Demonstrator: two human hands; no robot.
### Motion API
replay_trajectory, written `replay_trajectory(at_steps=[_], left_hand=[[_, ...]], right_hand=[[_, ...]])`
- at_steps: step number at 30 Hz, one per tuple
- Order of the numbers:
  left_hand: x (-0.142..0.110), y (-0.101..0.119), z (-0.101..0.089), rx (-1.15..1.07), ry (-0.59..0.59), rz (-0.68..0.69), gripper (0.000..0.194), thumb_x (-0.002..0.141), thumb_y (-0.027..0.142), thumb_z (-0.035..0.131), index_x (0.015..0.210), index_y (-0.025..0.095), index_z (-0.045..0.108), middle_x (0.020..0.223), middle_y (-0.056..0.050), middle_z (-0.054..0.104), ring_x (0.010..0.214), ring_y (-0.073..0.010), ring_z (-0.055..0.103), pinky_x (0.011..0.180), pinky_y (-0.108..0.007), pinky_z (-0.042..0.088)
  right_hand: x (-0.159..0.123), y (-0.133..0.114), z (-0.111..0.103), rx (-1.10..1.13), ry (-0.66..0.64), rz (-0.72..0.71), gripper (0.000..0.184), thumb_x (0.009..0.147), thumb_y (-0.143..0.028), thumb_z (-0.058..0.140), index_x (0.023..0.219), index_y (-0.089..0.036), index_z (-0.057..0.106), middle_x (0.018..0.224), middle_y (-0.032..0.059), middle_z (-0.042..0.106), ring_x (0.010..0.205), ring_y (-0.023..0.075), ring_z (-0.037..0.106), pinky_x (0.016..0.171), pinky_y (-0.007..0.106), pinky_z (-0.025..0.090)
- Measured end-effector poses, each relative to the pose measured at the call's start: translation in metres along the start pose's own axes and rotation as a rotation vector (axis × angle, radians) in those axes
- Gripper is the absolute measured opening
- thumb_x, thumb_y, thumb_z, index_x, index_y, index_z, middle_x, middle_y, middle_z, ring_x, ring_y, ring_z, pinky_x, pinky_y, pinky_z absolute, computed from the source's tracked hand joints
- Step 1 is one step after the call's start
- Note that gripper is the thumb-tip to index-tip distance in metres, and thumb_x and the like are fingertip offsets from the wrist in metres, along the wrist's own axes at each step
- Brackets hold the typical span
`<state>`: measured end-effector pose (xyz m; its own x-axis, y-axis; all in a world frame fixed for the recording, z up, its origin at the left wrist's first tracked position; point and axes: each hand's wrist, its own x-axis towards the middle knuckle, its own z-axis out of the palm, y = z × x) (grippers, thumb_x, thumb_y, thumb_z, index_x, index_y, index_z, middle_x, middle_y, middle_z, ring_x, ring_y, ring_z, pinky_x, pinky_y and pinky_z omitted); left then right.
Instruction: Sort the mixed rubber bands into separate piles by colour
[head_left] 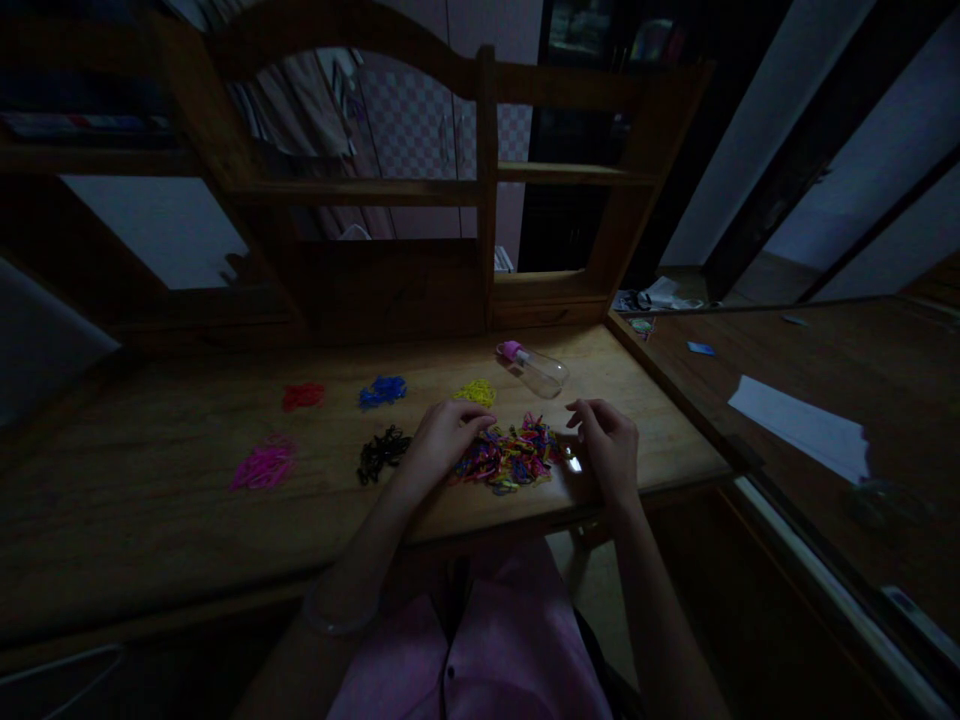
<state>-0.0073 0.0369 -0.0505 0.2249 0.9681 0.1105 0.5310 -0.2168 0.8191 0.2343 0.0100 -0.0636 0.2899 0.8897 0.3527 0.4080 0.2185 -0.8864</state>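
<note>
A mixed pile of small coloured bands (514,458) lies on the wooden desk (150,500) in front of me. My left hand (442,440) rests knuckles-up at the pile's left edge, its fingers curled down onto the bands. My right hand (609,440) hovers at the pile's right side, with its fingers bent and pinched together; what they hold is too small to make out. Sorted heaps lie further out: red (303,396), blue (382,390), yellow (475,392), pink (264,466) and black (381,452).
A clear plastic bottle with a pink cap (534,368) lies on its side behind the pile. A wooden hutch with shelves (420,200) rises at the back of the desk. To the right lies a white sheet of paper (802,425) on another surface. The room is dim.
</note>
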Motion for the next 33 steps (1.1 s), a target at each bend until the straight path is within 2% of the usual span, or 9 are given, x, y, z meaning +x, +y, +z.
replay_trajectory(at_steps=[4, 9, 12, 14, 18, 22, 27, 33], left_hand=[[-0.015, 0.014, -0.017, -0.038, -0.006, -0.009, 0.024, 0.086, 0.029, 0.057, 0.098, 0.02, 0.076, 0.097, -0.006, 0.076, 0.09, -0.0223, 0.069, 0.079, -0.03, 0.05], [-0.046, 0.037, -0.03, 0.093, -0.065, 0.059, 0.016, 0.086, 0.028, 0.061, 0.087, 0.023, 0.075, 0.094, -0.002, 0.075, 0.091, -0.021, 0.067, 0.082, -0.03, 0.047], [-0.061, 0.034, -0.026, 0.174, -0.049, 0.08, 0.013, 0.084, 0.028, 0.064, 0.08, 0.023, 0.075, 0.095, -0.003, 0.072, 0.091, -0.0208, 0.066, 0.084, -0.031, 0.046], [-0.066, 0.026, -0.02, 0.2, -0.051, 0.083, 0.011, 0.085, 0.027, 0.064, 0.083, 0.024, 0.075, 0.097, -0.003, 0.072, 0.092, -0.0207, 0.065, 0.085, -0.031, 0.045], [-0.067, 0.016, -0.007, 0.246, -0.079, 0.097, 0.012, 0.085, 0.024, 0.064, 0.094, 0.024, 0.072, 0.1, -0.002, 0.071, 0.096, -0.0215, 0.064, 0.087, -0.033, 0.045], [-0.063, 0.017, 0.0, 0.318, -0.099, 0.143, 0.011, 0.089, 0.023, 0.059, 0.09, 0.022, 0.07, 0.099, -0.004, 0.068, 0.099, -0.0229, 0.061, 0.088, -0.035, 0.045], [-0.065, 0.022, -0.003, 0.314, -0.113, 0.162, 0.018, 0.094, 0.026, 0.052, 0.091, 0.022, 0.07, 0.1, -0.006, 0.065, 0.1, -0.0224, 0.059, 0.09, -0.035, 0.045], [-0.067, 0.024, -0.008, 0.234, -0.086, 0.14, 0.015, 0.093, 0.026, 0.055, 0.089, 0.023, 0.069, 0.101, -0.003, 0.068, 0.1, -0.0207, 0.061, 0.09, -0.033, 0.044]], right_hand=[[0.0, 0.001, 0.0, 0.003, 0.001, -0.001, 0.033, 0.091, -0.044, 0.053, 0.084, -0.018, 0.071, 0.069, 0.0014, 0.066, 0.057, 0.0131, 0.055, 0.057, 0.024, 0.042], [0.0, 0.002, 0.0, 0.002, -0.011, 0.003, 0.033, 0.092, -0.045, 0.053, 0.086, -0.018, 0.072, 0.07, 0.0013, 0.066, 0.056, 0.013, 0.055, 0.055, 0.023, 0.041], [0.0, 0.002, 0.0, 0.015, -0.017, -0.005, 0.033, 0.092, -0.045, 0.053, 0.087, -0.018, 0.072, 0.069, 0.0014, 0.066, 0.057, 0.0134, 0.056, 0.055, 0.023, 0.041], [-0.001, 0.002, 0.0, 0.018, -0.017, -0.004, 0.034, 0.091, -0.045, 0.053, 0.087, -0.018, 0.072, 0.069, 0.0016, 0.066, 0.057, 0.0136, 0.056, 0.055, 0.023, 0.042], [-0.001, 0.001, 0.001, 0.009, -0.007, 0.0, 0.034, 0.091, -0.046, 0.053, 0.085, -0.017, 0.072, 0.069, 0.0019, 0.066, 0.058, 0.0143, 0.058, 0.055, 0.024, 0.043], [0.0, 0.002, 0.001, 0.001, -0.011, -0.003, 0.033, 0.091, -0.044, 0.053, 0.084, -0.018, 0.072, 0.069, 0.0018, 0.066, 0.061, 0.0149, 0.06, 0.057, 0.024, 0.043], [0.0, 0.001, 0.0, -0.013, -0.014, -0.01, 0.033, 0.092, -0.044, 0.053, 0.083, -0.018, 0.071, 0.069, 0.0017, 0.066, 0.06, 0.0145, 0.059, 0.058, 0.024, 0.042], [0.0, 0.0, 0.0, -0.026, -0.014, -0.021, 0.033, 0.091, -0.044, 0.053, 0.083, -0.018, 0.071, 0.069, 0.002, 0.066, 0.064, 0.0156, 0.06, 0.061, 0.025, 0.043]])
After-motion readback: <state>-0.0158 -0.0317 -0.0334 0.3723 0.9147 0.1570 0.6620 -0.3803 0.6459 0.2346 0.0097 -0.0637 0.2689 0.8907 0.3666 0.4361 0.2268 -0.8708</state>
